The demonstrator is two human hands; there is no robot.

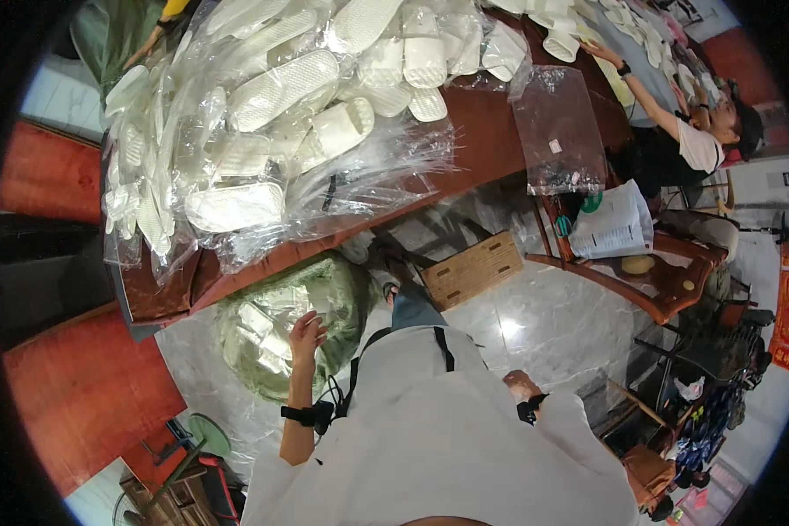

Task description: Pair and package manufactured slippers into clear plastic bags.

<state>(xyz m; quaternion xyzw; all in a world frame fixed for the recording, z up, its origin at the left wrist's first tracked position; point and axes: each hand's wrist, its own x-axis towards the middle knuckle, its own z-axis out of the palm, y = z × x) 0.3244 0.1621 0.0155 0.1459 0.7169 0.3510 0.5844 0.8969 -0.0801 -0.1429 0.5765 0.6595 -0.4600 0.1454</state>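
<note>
My left hand (307, 337) is above a green sack (346, 294) on the floor, its fingers apart and nothing seen in them. Inside the sack lie white slippers (266, 336) in clear plastic. My right hand (522, 386) hangs low beside my body; its fingers are too hidden to read. Ahead of me, a heap of white slippers (282, 90) in clear plastic bags covers much of the brown table (491, 131). A flat clear bag (556, 131) hangs over the table's near edge, away from both hands.
A wooden stool (473, 270) stands partly under the table. On a brown wooden chair (666, 285) to the right lies a white printed sheet (614, 223). A person (693, 140) reaches across the table at the far right; another person's arm (149, 42) shows far left.
</note>
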